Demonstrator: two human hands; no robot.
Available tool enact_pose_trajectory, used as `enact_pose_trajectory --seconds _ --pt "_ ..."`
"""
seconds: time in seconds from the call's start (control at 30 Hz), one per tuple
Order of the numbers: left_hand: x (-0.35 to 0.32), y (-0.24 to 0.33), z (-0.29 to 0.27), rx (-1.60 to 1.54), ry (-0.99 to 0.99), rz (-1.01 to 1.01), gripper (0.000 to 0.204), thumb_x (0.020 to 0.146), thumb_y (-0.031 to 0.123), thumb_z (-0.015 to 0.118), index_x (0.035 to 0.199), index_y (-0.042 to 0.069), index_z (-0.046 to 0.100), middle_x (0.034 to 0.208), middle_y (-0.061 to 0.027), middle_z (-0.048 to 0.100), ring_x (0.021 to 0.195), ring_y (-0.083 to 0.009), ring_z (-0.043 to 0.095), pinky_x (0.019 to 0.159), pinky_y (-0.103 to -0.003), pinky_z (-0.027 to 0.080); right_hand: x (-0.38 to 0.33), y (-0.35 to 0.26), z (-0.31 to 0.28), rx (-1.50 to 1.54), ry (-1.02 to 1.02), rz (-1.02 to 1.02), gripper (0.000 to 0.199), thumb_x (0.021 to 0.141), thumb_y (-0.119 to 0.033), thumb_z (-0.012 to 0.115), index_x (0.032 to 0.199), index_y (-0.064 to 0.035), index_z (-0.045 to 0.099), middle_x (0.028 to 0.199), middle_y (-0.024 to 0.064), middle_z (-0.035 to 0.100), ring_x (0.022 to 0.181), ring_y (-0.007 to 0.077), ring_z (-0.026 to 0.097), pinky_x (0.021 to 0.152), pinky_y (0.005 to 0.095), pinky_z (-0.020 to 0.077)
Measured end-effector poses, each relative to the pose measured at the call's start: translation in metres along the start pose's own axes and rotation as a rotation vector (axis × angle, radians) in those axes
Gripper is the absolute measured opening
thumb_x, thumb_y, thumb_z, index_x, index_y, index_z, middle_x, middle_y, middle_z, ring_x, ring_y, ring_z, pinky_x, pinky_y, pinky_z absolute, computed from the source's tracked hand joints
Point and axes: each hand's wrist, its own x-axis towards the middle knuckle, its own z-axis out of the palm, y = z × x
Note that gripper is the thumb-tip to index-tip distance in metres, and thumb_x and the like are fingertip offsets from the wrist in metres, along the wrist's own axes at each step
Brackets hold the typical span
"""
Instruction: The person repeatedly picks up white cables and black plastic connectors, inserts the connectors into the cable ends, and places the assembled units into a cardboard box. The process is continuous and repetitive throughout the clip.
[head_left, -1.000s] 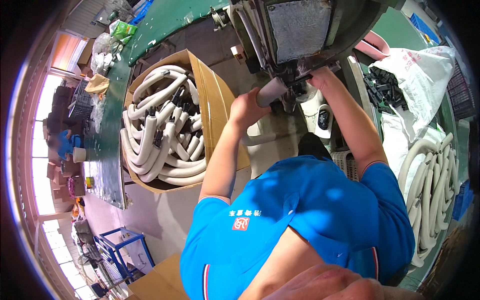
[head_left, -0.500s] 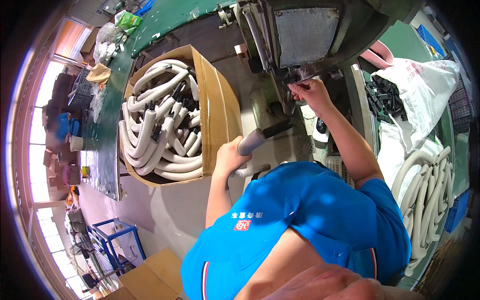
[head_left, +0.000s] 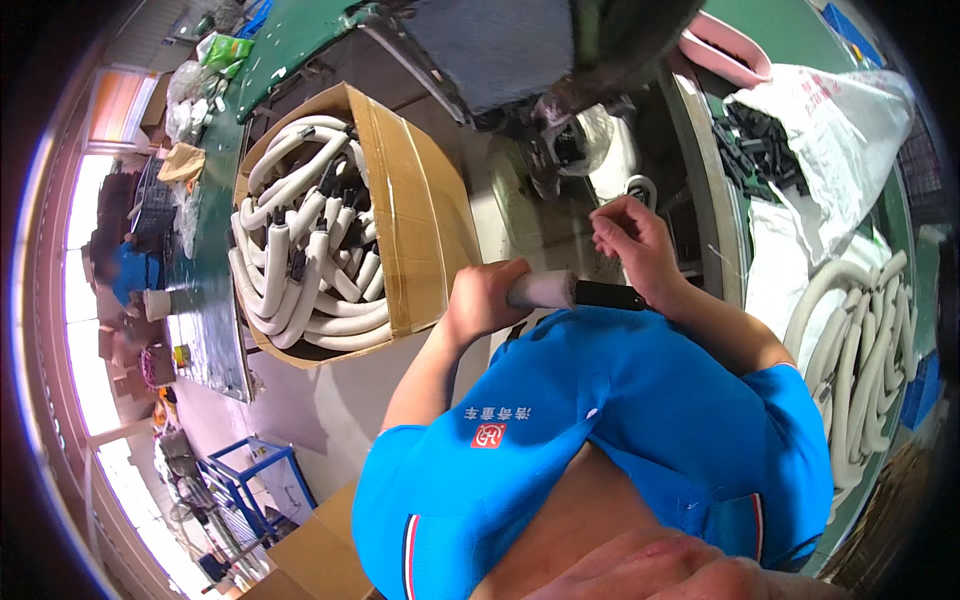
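My left hand (head_left: 485,300) is wrapped round a pale grey foam-covered tube (head_left: 545,290) in front of my chest. From the foam's right end sticks a black end piece (head_left: 610,295), pointing right. Just above that black piece is my right hand (head_left: 638,245), its fingers curled in and apart from the tube. Whether anything is between those fingers is hidden. A dark machine (head_left: 490,60) with a broad grey plate stands ahead, beyond both hands.
To the left, a cardboard box (head_left: 425,215) holds several bent foam tubes (head_left: 310,255). On the right bench are black plastic pieces (head_left: 755,150), a white sack (head_left: 845,140), a pink tub (head_left: 735,50) and more foam tubes (head_left: 850,370). A blue metal frame (head_left: 250,470) stands lower left.
My right hand has come away from the machine, back toward my body. The tube in my left hand has come nearer my chest and swung level, its black end toward the right. The view has shifted.
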Motion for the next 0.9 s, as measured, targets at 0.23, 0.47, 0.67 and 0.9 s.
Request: enact_pose_trajectory --seconds 0.23,0.47,0.67,0.9 --pt "0.0 0.033 0.012 0.176 -0.017 0.136 0.03 0.067 0.029 0.067 0.086 0.01 0.052 0.07 -0.0103 0.059 0.068 -0.0326 0.061 0.056 -0.042 0.048 -0.028 -0.014 -0.014 0.011 0.159 -0.127 0.013 0.092 -0.015 0.055 0.095 -0.0019 0.054 0.075 0.0038 0.054 0.055 0.0049 0.049 0.051 0.0234 0.0496" --pt "-0.014 0.05 0.04 0.006 -0.114 0.143 0.022 0.072 0.022 0.06 0.092 0.012 0.056 0.071 -0.012 0.061 0.067 -0.0332 0.062 0.055 -0.042 0.048 -0.041 -0.01 -0.012 0.056 0.049 0.009 0.012 0.09 -0.014 0.057 0.094 -0.0021 0.055 0.073 0.0043 0.054 0.05 0.0052 0.049 0.044 0.0237 0.0484" --pt "-0.002 0.053 0.043 0.07 -0.136 0.103 0.035 0.069 0.026 0.064 0.101 0.012 0.058 0.075 -0.0138 0.063 0.071 -0.0329 0.062 0.059 -0.04 0.05 -0.041 -0.01 -0.014 0.124 0.073 0.046 0.013 0.09 -0.013 0.057 0.095 -0.0013 0.054 0.072 0.0044 0.053 0.049 0.0058 0.046 0.044 0.025 0.0474" --pt "-0.011 -0.016 -0.003 -0.629 0.642 -0.266 0.023 0.07 0.014 0.066 0.088 0.006 0.053 0.072 -0.0027 0.053 0.059 -0.0164 0.053 0.055 -0.031 0.047 -0.007 0.015 -0.098 0.46 0.486 0.122 0.018 0.09 -0.009 0.051 0.106 -0.0023 0.054 0.078 0.0047 0.054 0.063 0.0106 0.05 0.058 0.0251 0.0443"
